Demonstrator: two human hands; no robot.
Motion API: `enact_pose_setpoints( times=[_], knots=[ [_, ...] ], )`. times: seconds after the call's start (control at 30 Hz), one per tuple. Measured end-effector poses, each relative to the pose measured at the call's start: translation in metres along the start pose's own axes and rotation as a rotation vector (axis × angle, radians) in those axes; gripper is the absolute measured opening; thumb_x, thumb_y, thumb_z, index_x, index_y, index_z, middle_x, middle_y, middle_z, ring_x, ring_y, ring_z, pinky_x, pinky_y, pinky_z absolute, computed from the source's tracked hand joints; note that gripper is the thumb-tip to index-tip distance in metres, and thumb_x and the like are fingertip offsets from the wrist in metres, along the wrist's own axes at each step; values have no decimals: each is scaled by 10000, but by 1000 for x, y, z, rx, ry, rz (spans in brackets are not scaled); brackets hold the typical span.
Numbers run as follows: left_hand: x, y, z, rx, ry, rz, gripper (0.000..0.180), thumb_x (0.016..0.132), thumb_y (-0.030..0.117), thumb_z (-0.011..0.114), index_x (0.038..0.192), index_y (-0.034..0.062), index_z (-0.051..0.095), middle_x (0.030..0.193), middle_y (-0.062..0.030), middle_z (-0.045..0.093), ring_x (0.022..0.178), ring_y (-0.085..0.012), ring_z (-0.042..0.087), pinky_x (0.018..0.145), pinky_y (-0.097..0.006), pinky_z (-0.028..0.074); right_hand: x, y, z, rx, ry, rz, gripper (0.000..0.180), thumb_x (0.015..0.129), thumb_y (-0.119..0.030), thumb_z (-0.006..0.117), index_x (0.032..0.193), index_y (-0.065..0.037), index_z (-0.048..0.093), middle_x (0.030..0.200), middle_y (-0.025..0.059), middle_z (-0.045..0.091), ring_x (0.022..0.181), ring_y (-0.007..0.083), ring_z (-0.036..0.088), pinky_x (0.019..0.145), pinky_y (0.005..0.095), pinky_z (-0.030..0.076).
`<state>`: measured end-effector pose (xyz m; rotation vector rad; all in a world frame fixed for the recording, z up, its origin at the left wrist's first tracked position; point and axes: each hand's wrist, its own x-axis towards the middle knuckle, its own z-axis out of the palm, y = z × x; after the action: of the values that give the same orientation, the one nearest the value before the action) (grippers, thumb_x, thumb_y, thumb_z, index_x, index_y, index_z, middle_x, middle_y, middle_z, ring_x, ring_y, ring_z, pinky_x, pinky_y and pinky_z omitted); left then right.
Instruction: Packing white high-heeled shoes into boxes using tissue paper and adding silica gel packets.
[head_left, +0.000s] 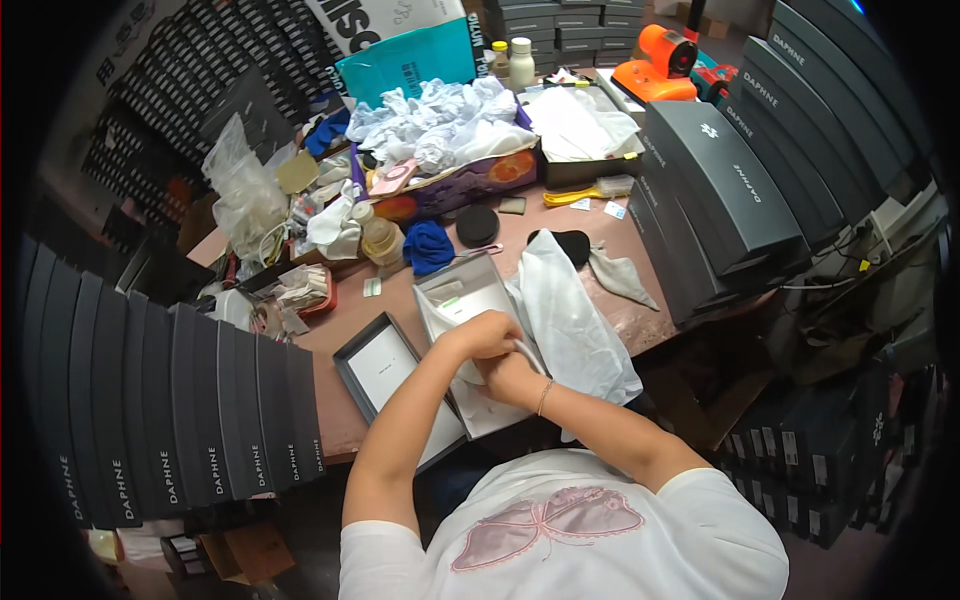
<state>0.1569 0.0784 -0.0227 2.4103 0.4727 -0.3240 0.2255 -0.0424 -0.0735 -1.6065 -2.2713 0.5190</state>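
My two hands meet over an open grey shoebox point(478, 268) lined with white paper, near the table's front edge. My left hand point(482, 335) is closed, its knuckles upward, just above my right hand point(508, 378). Fingers of my right hand curl beneath it and are partly hidden. A pale strip point(529, 355) shows beside my fingers; its kind I cannot make out. Left of the box lies its dark-rimmed lid point(380, 366), inner side up, partly covered by my left forearm. A white cloth-like bag point(572, 315) spreads along the box's right side.
Stacked dark shoeboxes point(722, 185) rise at the right, and a row of them point(190, 390) stands at the left. Behind are a purple carton point(470, 188) of crumpled white paper, a yellow-handled brush point(590, 192), a blue cloth point(429, 248), a black round tin point(477, 226) and an orange tape dispenser point(660, 68).
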Motion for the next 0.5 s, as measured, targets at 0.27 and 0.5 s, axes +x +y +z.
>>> enact_pose_setpoints(
  times=[0.27,0.5],
  knots=[
    [-69,19,48,51,65,-12,465,751,225,587,1184,59,614,1228,-162,593,1173,-292,535,1094,-574,231,-160,10,-134,7,136,363,911,666,-226,822,1422,-76,336,1342,244,443,1242,398,432,1013,437,387],
    [-41,59,18,-802,608,10,465,934,276,564,1301,-4,510,1254,-167,572,1194,-248,518,1023,-351,382,-179,61,-77,390,521,435,552,836,-33,535,1374,-14,414,894,279,627,842,345,664,743,323,497]
  ],
)
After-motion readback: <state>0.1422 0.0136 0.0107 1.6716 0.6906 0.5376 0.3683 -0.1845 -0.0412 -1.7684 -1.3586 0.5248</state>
